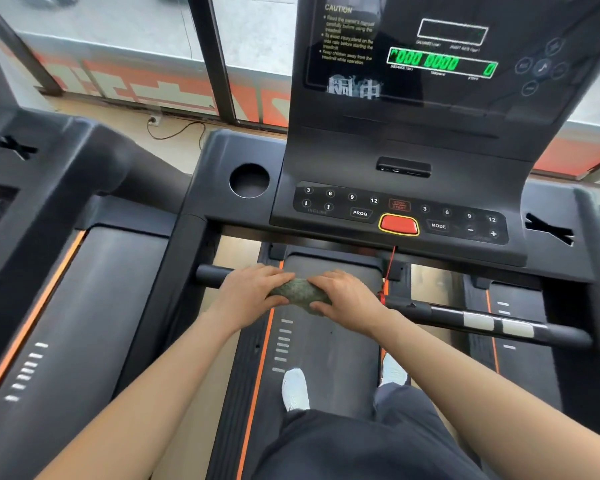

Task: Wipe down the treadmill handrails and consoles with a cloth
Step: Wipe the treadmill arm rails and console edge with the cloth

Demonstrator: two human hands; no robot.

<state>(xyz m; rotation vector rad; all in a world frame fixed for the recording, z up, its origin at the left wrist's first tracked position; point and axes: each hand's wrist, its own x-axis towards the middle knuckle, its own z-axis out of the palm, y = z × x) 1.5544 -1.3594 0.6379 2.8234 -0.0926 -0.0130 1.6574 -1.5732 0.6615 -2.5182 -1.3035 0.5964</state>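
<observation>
A dark green cloth [300,291] is wrapped round the black front handrail [447,315] of the treadmill, left of its middle. My left hand [253,289] grips the cloth's left end and the bar. My right hand [343,294] grips the cloth's right end, fingers curled over the top. The bar runs from the left upright to the right, with two white sensor plates [497,325] on its right half. Above it sits the console [400,213] with number keys, a red stop button [398,225] and a lit green display [442,62].
A round cup holder [249,180] is left of the keypad. A red safety cord [388,271] hangs from the stop button to the bar beside my right hand. Another treadmill [66,271] stands at the left. My white shoes [295,389] stand on the belt. Windows lie ahead.
</observation>
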